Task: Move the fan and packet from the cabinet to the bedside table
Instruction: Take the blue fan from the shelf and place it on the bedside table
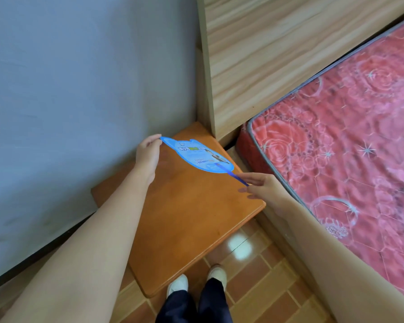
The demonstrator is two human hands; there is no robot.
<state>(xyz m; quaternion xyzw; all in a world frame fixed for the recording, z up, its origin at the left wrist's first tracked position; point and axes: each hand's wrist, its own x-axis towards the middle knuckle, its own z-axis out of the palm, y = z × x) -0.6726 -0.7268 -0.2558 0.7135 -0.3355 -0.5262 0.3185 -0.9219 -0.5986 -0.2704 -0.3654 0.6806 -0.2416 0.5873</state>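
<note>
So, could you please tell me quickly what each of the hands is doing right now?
Left hand: closed, pinching the far edge of the blue fan.
Right hand: closed, pinching the fan's handle.

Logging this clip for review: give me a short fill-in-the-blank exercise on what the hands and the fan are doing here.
1. The left hand pinches the far edge of the blue fan, while the right hand holds its thin ____.
2. The fan is held over the orange wooden ____.
3. The mattress to the right has a ____ rose pattern.
4. The packet is ____ in this view.

Missing words: handle; bedside table; red; not visible
</note>
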